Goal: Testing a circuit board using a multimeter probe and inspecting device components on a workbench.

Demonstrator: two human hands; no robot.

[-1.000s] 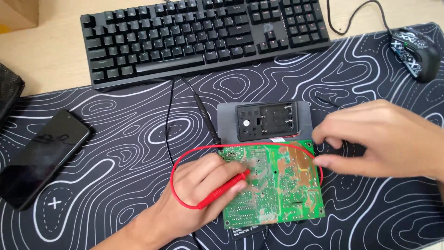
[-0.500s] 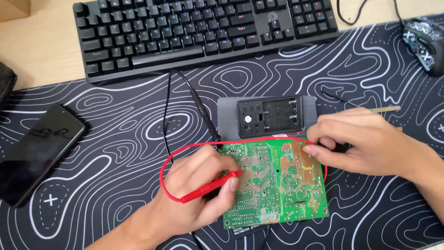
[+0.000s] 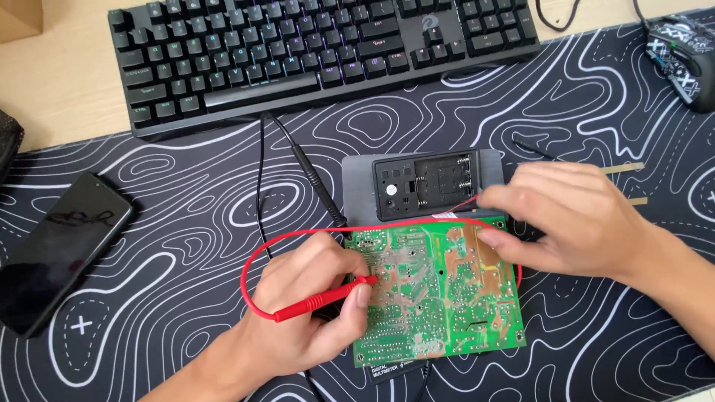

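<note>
Green circuit board [image 3: 439,290] under both my hands, one red probe [image 3: 320,300] pressed to its solder side.

My left hand [image 3: 313,298] pinches the red probe, fingers [image 3: 363,294] closed round it, tip touching the board's left half. My right hand [image 3: 573,216] rests at the board's top right edge, fingers curled; I cannot tell what they grip. I count one board, one grey meter [image 3: 424,182] lying face down just behind it, one black probe [image 3: 316,179], one keyboard [image 3: 320,52], one phone [image 3: 56,249], one mouse [image 3: 681,56]. A small black label peeks out below the board, on the patterned surface [image 3: 186,193].
</note>
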